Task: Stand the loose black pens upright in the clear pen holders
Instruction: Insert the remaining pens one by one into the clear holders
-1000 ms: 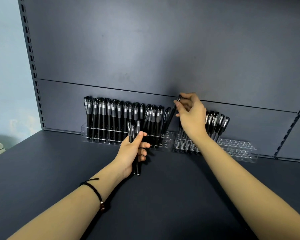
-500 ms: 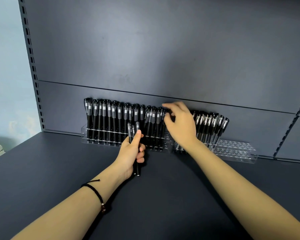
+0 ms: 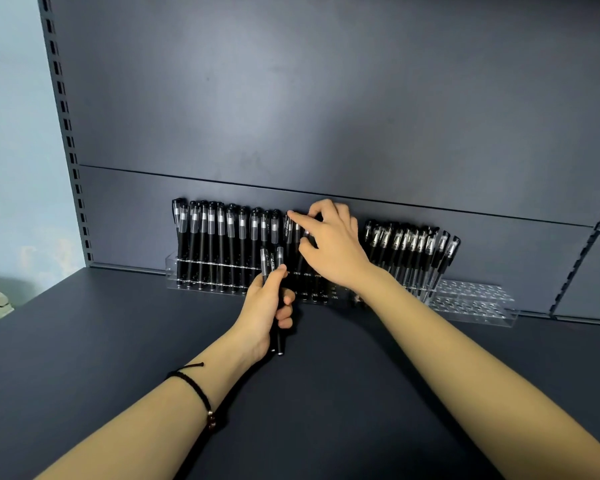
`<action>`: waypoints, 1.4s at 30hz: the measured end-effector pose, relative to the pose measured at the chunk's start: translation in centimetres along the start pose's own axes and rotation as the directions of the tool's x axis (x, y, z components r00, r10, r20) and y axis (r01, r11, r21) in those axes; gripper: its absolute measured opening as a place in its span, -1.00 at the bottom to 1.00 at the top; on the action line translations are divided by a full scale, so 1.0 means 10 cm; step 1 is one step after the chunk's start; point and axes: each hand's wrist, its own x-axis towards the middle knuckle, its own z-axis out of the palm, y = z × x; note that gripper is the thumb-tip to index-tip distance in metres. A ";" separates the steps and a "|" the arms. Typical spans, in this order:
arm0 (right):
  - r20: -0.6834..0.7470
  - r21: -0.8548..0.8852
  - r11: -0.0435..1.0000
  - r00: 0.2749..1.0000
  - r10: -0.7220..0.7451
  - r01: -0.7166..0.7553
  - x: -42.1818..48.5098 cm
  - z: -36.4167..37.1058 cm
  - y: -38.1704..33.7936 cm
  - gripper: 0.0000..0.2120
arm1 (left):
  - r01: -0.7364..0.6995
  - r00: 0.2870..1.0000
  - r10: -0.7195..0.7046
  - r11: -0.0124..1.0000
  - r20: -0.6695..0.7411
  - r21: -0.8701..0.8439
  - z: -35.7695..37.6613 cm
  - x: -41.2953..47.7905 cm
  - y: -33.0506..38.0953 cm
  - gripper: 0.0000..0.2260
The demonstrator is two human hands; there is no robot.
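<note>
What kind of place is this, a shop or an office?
Probably a stationery shop: a dark shelf with a slotted upright, and clear holders with rows of identical black pens.

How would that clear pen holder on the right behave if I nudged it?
The right pen holder looks like thin clear plastic, probably light, likely to slide on the smooth shelf. Its pens crowd the left end and lean right, so it may pivot or tip unevenly.
</note>
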 end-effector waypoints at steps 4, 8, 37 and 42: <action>-0.186 0.114 0.993 0.982 -0.001 0.023 -0.12 -0.03 0.01 -0.62 | 0.005 0.996 0.000 0.999 0.088 -0.053 0.00 0.01 0.02 -0.86; -0.138 0.331 0.943 0.988 0.067 -0.017 -0.30 -0.10 -0.03 -0.85 | -0.008 0.976 0.019 0.999 0.216 -0.050 0.01 -0.03 0.03 -0.88; -0.301 0.383 0.899 0.891 0.340 -0.214 -0.02 -0.35 0.46 -0.74 | -0.136 0.971 0.089 0.969 0.223 0.207 0.01 -0.07 -0.05 -0.78; -0.178 0.244 0.941 0.943 0.280 -0.234 -0.07 -0.23 0.50 -0.76 | -0.141 0.966 0.081 0.961 0.245 0.237 0.01 -0.07 -0.04 -0.78</action>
